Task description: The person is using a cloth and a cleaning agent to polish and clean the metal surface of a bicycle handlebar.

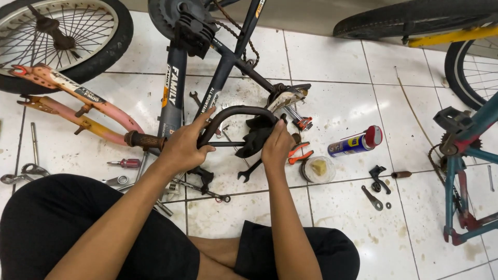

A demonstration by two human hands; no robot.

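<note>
My left hand (185, 145) grips the curved dark handlebar (233, 111) of an upturned dark blue bicycle frame (174, 88), close to its brown rubber grip (146, 140). My right hand (276, 146) holds a black cloth (257, 136) pressed against the handlebar's right side. Both hands are closed. The handlebar's middle and stem are partly hidden behind the cloth and my fingers.
On the white tiled floor lie a blue and red spray can (356, 142), an open round tub of grease (318, 169), orange-handled pliers (300, 153), a red screwdriver (124, 163), wrenches and small parts. A pink bicycle frame (78, 106) and wheel (57, 41) stand left, a teal bicycle (464, 155) right.
</note>
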